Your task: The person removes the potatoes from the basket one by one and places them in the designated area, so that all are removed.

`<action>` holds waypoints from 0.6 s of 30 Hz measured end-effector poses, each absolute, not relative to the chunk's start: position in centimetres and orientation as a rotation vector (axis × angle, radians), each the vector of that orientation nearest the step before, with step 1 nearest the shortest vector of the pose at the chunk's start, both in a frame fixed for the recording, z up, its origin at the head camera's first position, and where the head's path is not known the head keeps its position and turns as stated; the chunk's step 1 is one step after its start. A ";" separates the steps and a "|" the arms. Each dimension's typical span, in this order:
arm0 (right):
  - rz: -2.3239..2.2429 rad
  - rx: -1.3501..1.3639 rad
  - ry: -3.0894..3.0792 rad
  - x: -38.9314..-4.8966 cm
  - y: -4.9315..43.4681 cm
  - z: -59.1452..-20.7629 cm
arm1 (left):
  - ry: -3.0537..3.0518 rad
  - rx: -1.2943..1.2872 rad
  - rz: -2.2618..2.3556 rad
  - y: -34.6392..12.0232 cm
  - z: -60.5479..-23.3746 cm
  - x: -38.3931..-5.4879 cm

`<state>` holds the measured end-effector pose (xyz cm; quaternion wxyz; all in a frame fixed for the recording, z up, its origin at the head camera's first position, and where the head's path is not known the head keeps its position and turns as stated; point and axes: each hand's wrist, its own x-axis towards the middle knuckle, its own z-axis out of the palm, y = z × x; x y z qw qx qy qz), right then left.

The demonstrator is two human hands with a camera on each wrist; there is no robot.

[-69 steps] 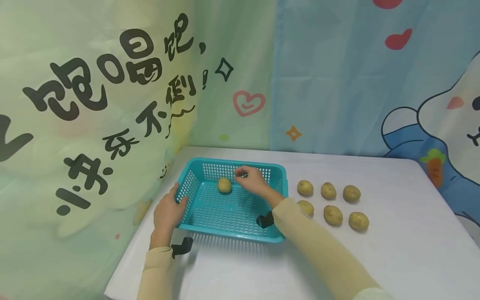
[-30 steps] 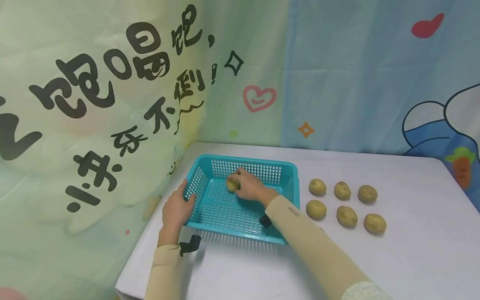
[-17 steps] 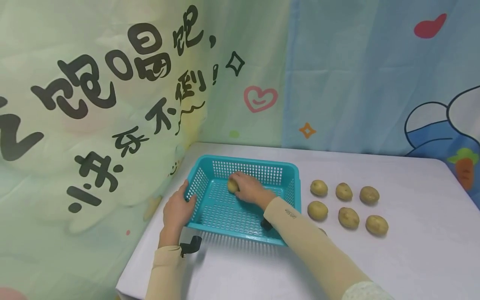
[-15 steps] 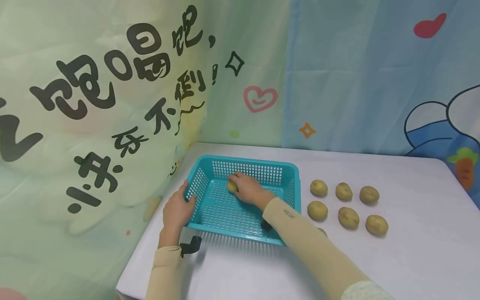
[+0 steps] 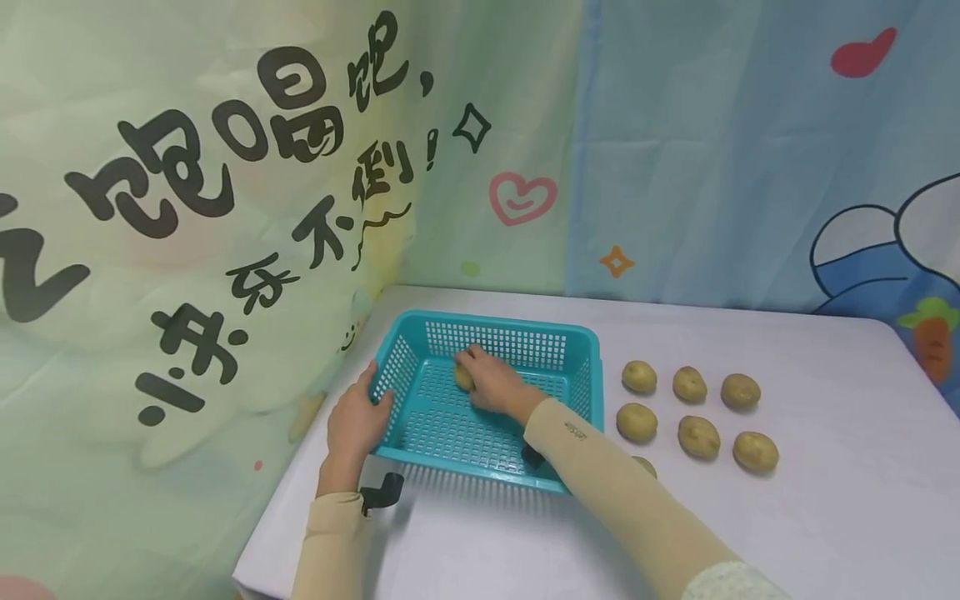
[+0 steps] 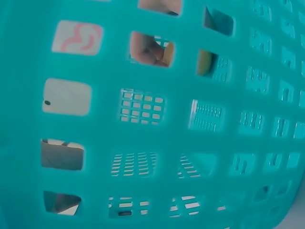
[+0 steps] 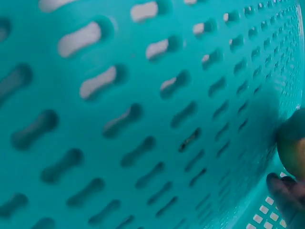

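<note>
A turquoise plastic basket (image 5: 450, 473) with perforated walls sits on the white table. My left hand (image 5: 356, 423) holds its left end, thumb over the rim and fingers along the outer wall. The left wrist view shows that basket wall (image 6: 105, 76) up close, with bits of the other hand and potato through the holes. Inside the basket, my right hand (image 5: 495, 383) grips a yellowish potato (image 5: 462, 377) near the back left. In the right wrist view the potato (image 7: 291, 143) is dark at the right edge, beside fingers (image 7: 286, 193), above the perforated floor.
Right of the basket, several potatoes (image 5: 698, 437) lie in two rows on the white table (image 5: 825, 400). Another potato (image 5: 645, 467) is partly hidden behind the right sleeve (image 5: 615, 483). A printed curtain (image 5: 675, 167) hangs behind and to the left.
My right hand has gone from hovering beside the potato, further right in the basket, to gripping it. The head view has turned slightly right early on. The left hand stays at the basket's left end.
</note>
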<state>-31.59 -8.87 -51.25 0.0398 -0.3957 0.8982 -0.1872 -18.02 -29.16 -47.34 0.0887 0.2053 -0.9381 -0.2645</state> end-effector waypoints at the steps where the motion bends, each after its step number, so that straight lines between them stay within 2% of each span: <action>1: -0.574 -1.198 2.757 -31.6 -8.8 -51.2 | -2.789 0.615 -0.795 -29.2 -47.3 -18.0; 6: -0.560 -1.108 2.761 -31.6 -8.6 -51.4 | -2.793 0.624 -0.804 -29.2 -47.4 -18.0; 12: -0.594 -1.146 2.691 -31.6 -8.5 -51.6 | -2.806 0.618 -0.777 -29.3 -47.5 -18.0; 18: -0.793 -1.117 2.638 -31.8 -8.4 -51.4 | -2.803 0.617 -0.772 -29.3 -47.5 -18.0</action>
